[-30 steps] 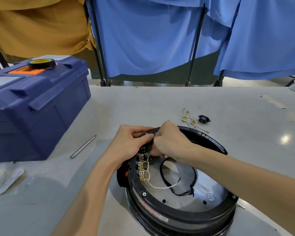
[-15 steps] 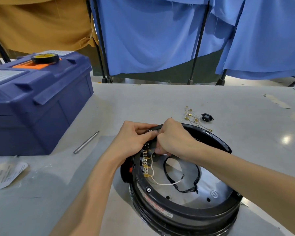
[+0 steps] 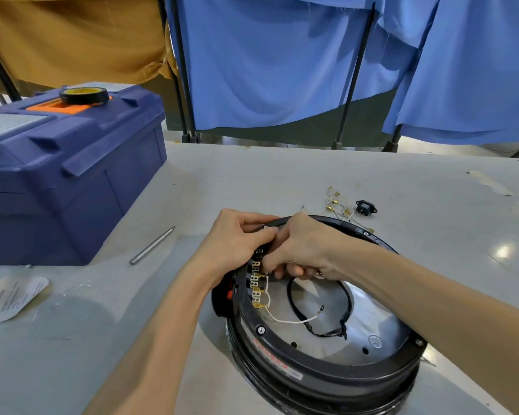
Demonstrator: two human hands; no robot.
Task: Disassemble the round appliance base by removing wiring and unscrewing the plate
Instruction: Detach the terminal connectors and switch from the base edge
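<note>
Head view: the round base (image 3: 321, 348) lies flat near the front edge of the bench (image 3: 282, 181), open side up, so that the wiring inside its black rim can be reached from above. Both hands meet at the far left of the rim, over the strip of brass terminals (image 3: 256, 287). The left hand (image 3: 234, 244) curls over the rim from outside, its fingers (image 3: 262, 233) clenched on the black part there, apparently to steady it. The right hand (image 3: 306, 247) reaches in from inside, its fingers (image 3: 271, 266) pinched at the top of the strip, probably on a connector or wire end; exactly what they grip is hidden.

One white wire (image 3: 285, 320) runs from the lowest terminal out over the shiny metal plate (image 3: 369, 319), and one black wire (image 3: 318, 327) loops across that plate, so some wiring is not yet out. At least three screws show on the rim.

Towards the far right, just beyond the base, lie one loose bundle of wires with brass ends (image 3: 337, 203) and one small black socket (image 3: 365, 207), set aside clear of the work. One slim metal rod (image 3: 152, 245), perhaps a driver bit, lies left of the hands, within reach for the plate screws. One blue toolbox (image 3: 66, 178) stands at the left edge with one roll of black tape (image 3: 83, 95) on its lid. One paper leaflet (image 3: 14, 298) lies by the front left.
</note>
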